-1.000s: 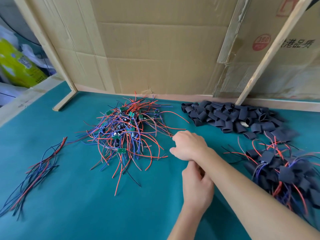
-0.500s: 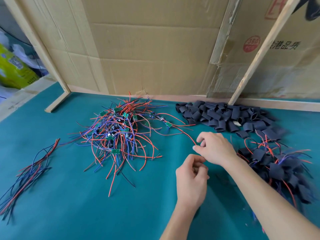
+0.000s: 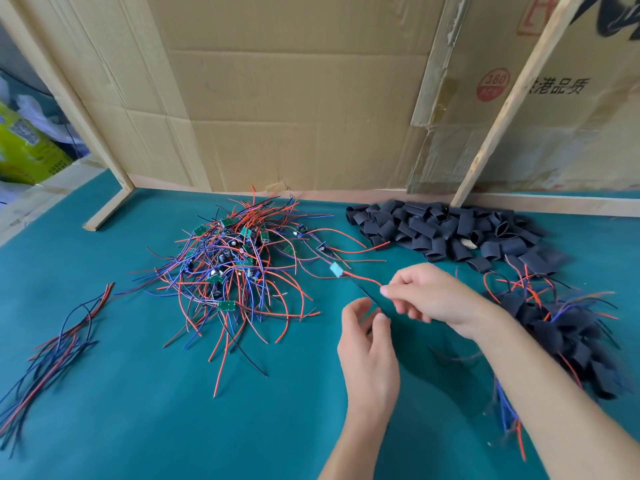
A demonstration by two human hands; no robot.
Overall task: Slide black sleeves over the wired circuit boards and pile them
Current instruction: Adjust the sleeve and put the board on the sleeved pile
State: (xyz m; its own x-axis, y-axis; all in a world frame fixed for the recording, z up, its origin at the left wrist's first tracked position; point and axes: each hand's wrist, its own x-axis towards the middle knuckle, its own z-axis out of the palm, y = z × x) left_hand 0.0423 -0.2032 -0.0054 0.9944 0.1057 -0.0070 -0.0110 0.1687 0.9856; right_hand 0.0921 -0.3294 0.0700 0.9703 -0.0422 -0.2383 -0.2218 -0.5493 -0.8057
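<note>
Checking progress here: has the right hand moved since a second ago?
Yes. The right hand has pulled away from the tangled pile of wired boards toward the heap of black sleeves, drawing a red wire out.

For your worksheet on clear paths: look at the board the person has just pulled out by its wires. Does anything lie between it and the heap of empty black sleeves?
Little visible does. The board hangs from wires pinched by the right hand; between it and the empty sleeves lie only a few loose red wire ends on the green mat.

teal table (image 3: pixel 138 427) | wired boards heap (image 3: pixel 235 268) | black sleeves (image 3: pixel 446 230) | sleeved pile (image 3: pixel 561 334) | loose wires (image 3: pixel 55 348)
</note>
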